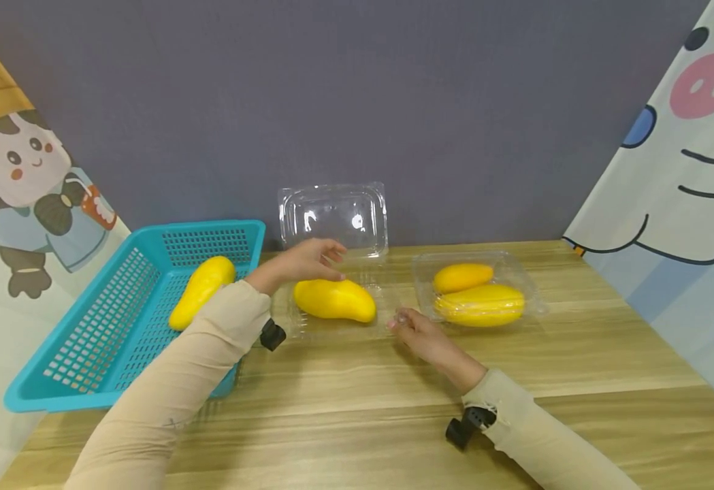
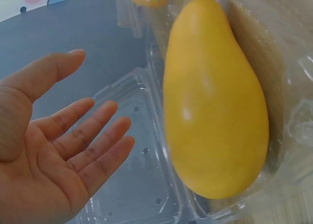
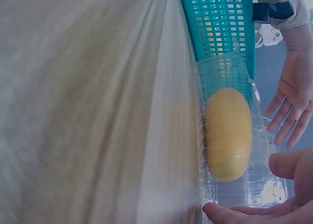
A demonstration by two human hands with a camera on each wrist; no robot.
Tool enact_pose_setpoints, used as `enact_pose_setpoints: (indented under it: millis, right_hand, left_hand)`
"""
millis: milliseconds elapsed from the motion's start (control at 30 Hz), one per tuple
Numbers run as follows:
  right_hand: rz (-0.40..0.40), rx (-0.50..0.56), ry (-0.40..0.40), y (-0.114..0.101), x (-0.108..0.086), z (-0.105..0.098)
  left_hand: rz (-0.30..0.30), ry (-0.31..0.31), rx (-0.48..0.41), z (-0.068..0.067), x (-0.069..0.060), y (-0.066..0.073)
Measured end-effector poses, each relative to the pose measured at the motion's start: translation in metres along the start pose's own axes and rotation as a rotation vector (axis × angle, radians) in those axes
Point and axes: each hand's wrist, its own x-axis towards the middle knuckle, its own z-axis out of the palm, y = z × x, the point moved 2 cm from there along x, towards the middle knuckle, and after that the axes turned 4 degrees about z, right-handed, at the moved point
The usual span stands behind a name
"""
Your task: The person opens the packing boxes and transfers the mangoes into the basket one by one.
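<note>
In the head view, a yellow mango [image 1: 334,300] lies in a clear plastic clamshell container [image 1: 326,331] whose lid [image 1: 334,221] stands raised at the back. My left hand [image 1: 310,260] hovers just above and behind this mango. The left wrist view shows that hand [image 2: 63,150] with fingers spread and relaxed, apart from the mango [image 2: 215,101]. At the container's right end, my right hand [image 1: 423,340] holds its edge. Thumb and fingers straddle that end wall in the right wrist view, beside the mango [image 3: 228,136].
On the left stands a teal perforated basket [image 1: 136,235] with another yellow mango [image 1: 203,291] inside. A second clear container [image 1: 510,262], to the right, holds two yellow fruits [image 1: 479,305]. Behind the wooden table [image 1: 357,408] rises a grey panel [image 1: 357,109].
</note>
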Motion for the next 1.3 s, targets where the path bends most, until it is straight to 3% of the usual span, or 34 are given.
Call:
enact_pose_setpoints:
  millis: [300, 500, 800, 1033, 1300]
  right_hand:
    - [0.001, -0.020, 0.007, 0.000, 0.000, -0.001]
    - [-0.008, -0.025, 0.007, -0.001, 0.001, -0.001]
    - [-0.016, -0.020, 0.004, 0.000, 0.001, -0.001]
    - [-0.020, -0.020, 0.010, -0.001, 0.001, -0.001]
    - [-0.007, -0.032, 0.020, -0.001, 0.000, 0.000]
  left_hand:
    - [-0.017, -0.023, 0.024, 0.006, 0.009, -0.012]
    - [-0.010, -0.037, 0.085, 0.008, 0.013, -0.015]
    - [-0.005, -0.120, 0.086, 0.017, 0.017, -0.017]
    - [-0.063, -0.140, 0.118, 0.019, 0.020, -0.020]
    - [-0.107, -0.223, 0.185, 0.023, 0.018, -0.024]
